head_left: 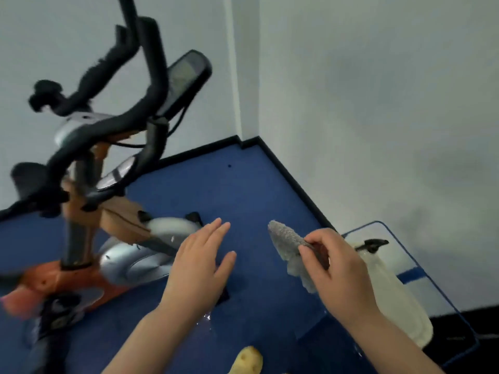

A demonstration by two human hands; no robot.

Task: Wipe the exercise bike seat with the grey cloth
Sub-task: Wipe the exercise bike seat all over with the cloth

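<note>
My right hand point(339, 268) pinches a grey cloth point(286, 242), which hangs from the fingers over the blue floor. To its left my left hand point(201, 264) is flat, fingers spread, holding nothing. The orange and silver exercise bike point(118, 220) stands at the left, with black handlebars point(108, 114) and a tilted console point(185, 79). A dark rounded shape at the far left edge may be the seat point(28, 179); it is blurred and partly hidden by the handlebars. Both hands are well to the right of it.
A clear glass table with a blue edge point(421, 268) stands at the right, with a white bag point(388, 290) on it. White walls meet in a corner behind. A yellow object point(248, 361) shows at the bottom edge. A pedal point(58, 314) sticks out at lower left.
</note>
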